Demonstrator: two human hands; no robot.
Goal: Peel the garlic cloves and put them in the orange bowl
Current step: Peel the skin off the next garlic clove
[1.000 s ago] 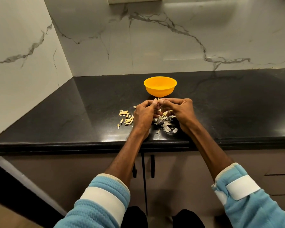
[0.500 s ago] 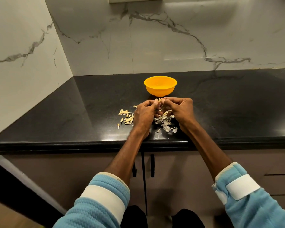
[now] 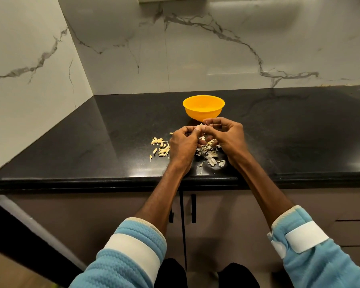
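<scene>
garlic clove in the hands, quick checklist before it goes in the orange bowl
1. Grip on the garlic clove: the left hand and the right hand both pinch it at the fingertips. Ok.
2. Clove fully peeled: fingertips hide most of it. Cannot tell.
3. Orange bowl ready: upright, mouth open, just beyond the hands. Ok.
4. Path to the bowl: nothing stands between the hands and the bowl. Ok.
5. Skins kept out: they lie on the counter under the hands, none on the bowl's rim. Ok.
6. Next clove at hand: loose cloves lie just left of the left hand. Ok.
</scene>
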